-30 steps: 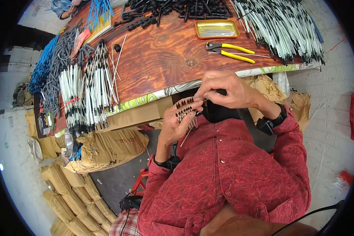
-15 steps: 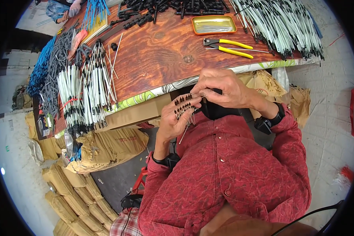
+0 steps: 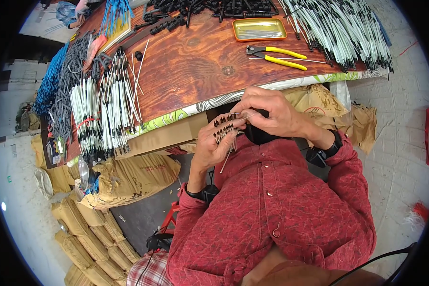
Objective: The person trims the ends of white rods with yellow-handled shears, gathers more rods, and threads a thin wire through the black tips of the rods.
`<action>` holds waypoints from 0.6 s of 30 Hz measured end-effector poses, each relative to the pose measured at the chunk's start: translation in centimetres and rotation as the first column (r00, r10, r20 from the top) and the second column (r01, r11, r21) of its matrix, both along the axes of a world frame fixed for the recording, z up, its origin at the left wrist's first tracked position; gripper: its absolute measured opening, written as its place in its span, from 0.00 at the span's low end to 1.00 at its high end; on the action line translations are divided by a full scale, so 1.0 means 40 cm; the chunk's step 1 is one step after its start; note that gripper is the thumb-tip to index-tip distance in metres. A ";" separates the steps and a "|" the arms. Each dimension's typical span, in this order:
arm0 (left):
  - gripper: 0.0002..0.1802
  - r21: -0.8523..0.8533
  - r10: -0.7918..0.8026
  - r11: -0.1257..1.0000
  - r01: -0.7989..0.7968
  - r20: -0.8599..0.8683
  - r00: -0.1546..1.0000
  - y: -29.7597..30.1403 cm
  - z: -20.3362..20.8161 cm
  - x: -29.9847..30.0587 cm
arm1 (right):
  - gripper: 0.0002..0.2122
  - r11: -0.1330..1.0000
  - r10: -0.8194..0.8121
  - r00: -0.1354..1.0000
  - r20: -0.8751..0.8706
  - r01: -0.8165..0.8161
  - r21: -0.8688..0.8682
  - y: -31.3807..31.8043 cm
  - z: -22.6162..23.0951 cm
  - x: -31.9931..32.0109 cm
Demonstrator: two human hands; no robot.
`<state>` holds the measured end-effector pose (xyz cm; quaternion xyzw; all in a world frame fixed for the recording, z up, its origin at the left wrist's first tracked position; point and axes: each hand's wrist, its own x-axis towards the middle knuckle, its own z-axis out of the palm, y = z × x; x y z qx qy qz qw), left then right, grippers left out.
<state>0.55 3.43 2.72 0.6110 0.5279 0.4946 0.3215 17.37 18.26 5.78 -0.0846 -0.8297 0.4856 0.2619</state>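
Close in front of my body, below the table's near edge, my left hand is closed on several thin pale rods with small dark tips. The tips stick out in rows between its fingers, and one rod hangs down below the palm. My right hand meets the left fingertips. Its thumb and forefinger are pinched on a thin metal pin, which lies at the end of the left forefinger. The exact contact between pin and rod is too small to make out.
On the wooden table are yellow-handled pliers and an orange-yellow tray of metal pins. White rods lie in a pile at right and bundles at left. Black parts lie at the back. A co-worker's hand shows far left.
Both hands have shifted very slightly, still together, with the rods and pin in them. The co-worker's hand at the far left has moved up toward the picture's edge.
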 end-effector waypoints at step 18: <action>0.13 -0.004 0.001 1.000 -0.001 0.033 0.999 -0.013 -0.008 -0.003 | 0.07 0.994 0.016 0.998 -0.055 -0.010 0.105 -0.003 -0.001 0.002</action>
